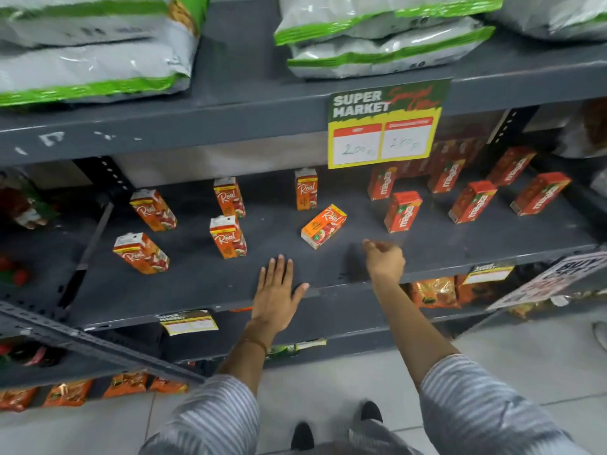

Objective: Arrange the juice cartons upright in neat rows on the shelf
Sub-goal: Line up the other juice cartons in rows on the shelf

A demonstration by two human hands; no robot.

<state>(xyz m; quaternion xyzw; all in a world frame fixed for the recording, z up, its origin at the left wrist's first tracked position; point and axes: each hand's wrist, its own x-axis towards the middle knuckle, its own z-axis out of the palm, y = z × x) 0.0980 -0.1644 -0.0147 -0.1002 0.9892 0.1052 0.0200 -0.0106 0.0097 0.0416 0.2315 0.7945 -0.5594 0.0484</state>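
My left hand [274,290] flat and spread on the dark grey metal shelf [197,284], right hand [384,259] loosely curled, empty, near the toppled orange Real juice carton [323,226], other cartons upright

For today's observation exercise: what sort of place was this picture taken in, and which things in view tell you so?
Most likely a supermarket aisle. A yellow "Super Market" price sign hangs from the grey metal shelf, small juice cartons stand spaced out for sale, and large bagged goods are stacked above.

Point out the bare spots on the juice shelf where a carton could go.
Front strip of the shelf ahead of the left hand, and the gap between the tipped Real carton and Maaza cartons. Back right is crowded.
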